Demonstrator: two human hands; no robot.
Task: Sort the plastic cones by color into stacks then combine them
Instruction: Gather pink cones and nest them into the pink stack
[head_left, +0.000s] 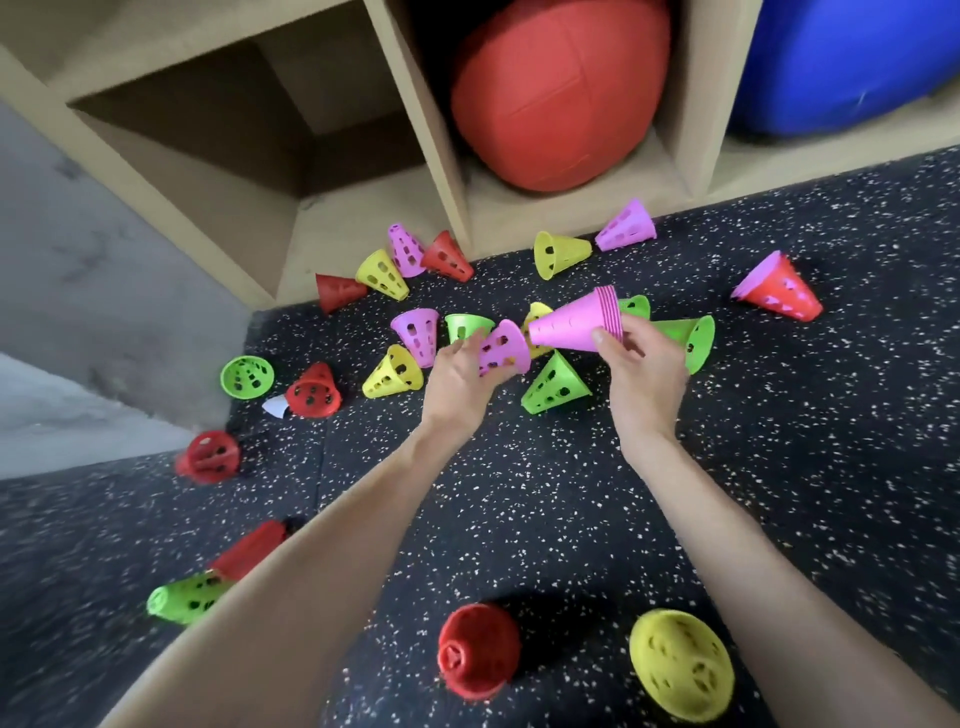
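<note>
Pink stack (576, 325) sits in our right hand (641, 371), thumb and fingers curled round its wide rim end, narrow tip pointing left toward the other hand. Our left hand (457, 379) pinches 1 loose pink cone (501, 347) between thumb and fingertips, its open mouth tilted down and toward our palm, just beside the stack's tip but not yet on it.

We judge the step in hand to be capping the stack with this cone. To do it well, we should turn the cone so its mouth faces the stack's tip squarely, keep the left fingers on the rim and clear of the opening, then slide it on along the stack's axis until it seats. Our right grip should stay firm at the rim so the nested cones do not splay.

Beyond our fingertips, at least 3 more pink cones lie on the floor (519, 509) among red, yellow and green ones; 1 pink seems nested in a red cone (779, 288), right of the stack.
</note>
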